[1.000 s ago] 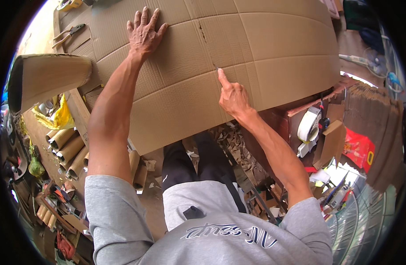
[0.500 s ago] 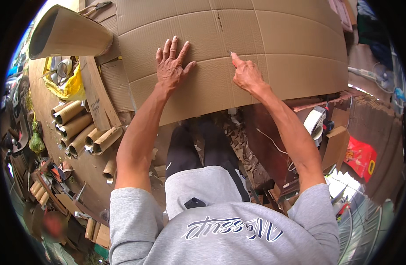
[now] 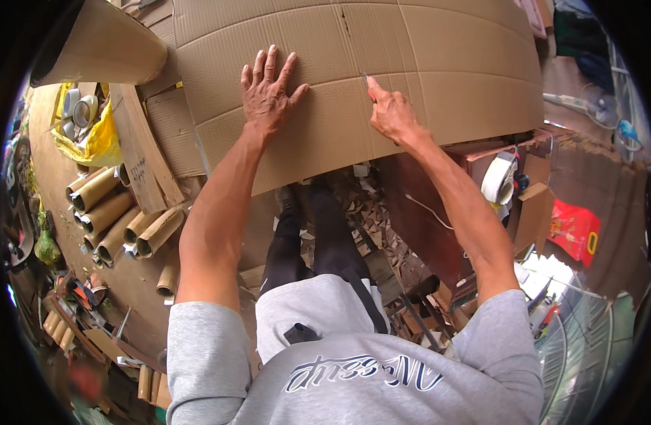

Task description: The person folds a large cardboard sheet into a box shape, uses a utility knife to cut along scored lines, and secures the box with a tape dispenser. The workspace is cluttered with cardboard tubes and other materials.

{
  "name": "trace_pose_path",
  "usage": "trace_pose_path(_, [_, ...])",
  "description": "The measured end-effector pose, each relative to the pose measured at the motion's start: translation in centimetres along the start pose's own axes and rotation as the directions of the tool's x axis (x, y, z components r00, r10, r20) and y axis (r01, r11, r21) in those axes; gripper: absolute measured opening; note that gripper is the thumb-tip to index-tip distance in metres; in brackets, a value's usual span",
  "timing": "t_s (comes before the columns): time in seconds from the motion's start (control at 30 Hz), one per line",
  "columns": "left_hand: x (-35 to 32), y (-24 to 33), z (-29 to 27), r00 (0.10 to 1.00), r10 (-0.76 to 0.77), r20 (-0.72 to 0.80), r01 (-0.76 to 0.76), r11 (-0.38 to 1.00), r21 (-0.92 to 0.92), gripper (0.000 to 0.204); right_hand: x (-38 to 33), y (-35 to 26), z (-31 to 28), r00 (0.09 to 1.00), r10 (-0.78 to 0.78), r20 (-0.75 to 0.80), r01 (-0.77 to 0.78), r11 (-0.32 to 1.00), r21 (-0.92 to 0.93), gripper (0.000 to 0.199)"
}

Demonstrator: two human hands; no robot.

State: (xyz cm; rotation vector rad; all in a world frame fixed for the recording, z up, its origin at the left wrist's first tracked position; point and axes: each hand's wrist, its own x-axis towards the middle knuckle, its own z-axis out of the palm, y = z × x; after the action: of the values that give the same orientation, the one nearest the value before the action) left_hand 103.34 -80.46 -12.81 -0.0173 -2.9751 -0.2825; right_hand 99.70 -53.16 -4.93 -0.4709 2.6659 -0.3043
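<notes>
A large sheet of brown corrugated cardboard (image 3: 481,92) lies before me, marked with creases. My left hand (image 3: 270,98) rests flat on it, fingers spread and pointing away from me. To its right, my right hand (image 3: 397,119) is closed around a small cutting knife (image 3: 371,88) with a red handle. The index finger stretches along the knife. Its thin blade points away from me, at the sheet beside a lengthwise crease. Whether the tip has gone through the cardboard cannot be made out. Farther along that crease is a short dark slit (image 3: 345,21).
A wide cardboard tube (image 3: 116,42) stands at the upper left. Below it are a yellow bag (image 3: 102,145) with tape rolls, a wooden board (image 3: 138,152) and several brown tubes (image 3: 106,210). At right sit a white roll (image 3: 498,177) and a red bag (image 3: 574,232).
The view has shifted slightly, so the sheet appears a little higher and farther left. My right hand and knife stay near the same crease, with more blade visible. My legs have moved.
</notes>
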Motion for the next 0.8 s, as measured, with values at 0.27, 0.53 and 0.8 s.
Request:
trace_pose_path(0.27, [-0.1,0.1,-0.3,1.000,0.004,-0.005,-0.004,1.000,0.012,0.069,-1.2,0.4,1.1,0.998,0.008,-0.061,-0.005,0.999,0.054,0.058])
trace_pose_path(0.53, [-0.1,0.0,-0.2,1.000,0.016,-0.027,-0.016,1.000,0.009,0.068,-3.4,-0.2,1.4,0.998,0.054,-0.025,-0.053,0.998,0.042,0.058])
trace_pose_path(0.8, [-0.2,0.1,-0.1,0.999,0.019,-0.051,-0.018,1.000,0.010,0.068,-5.5,0.5,2.2,0.999,0.023,-0.046,-0.020,0.998,0.059,0.058])
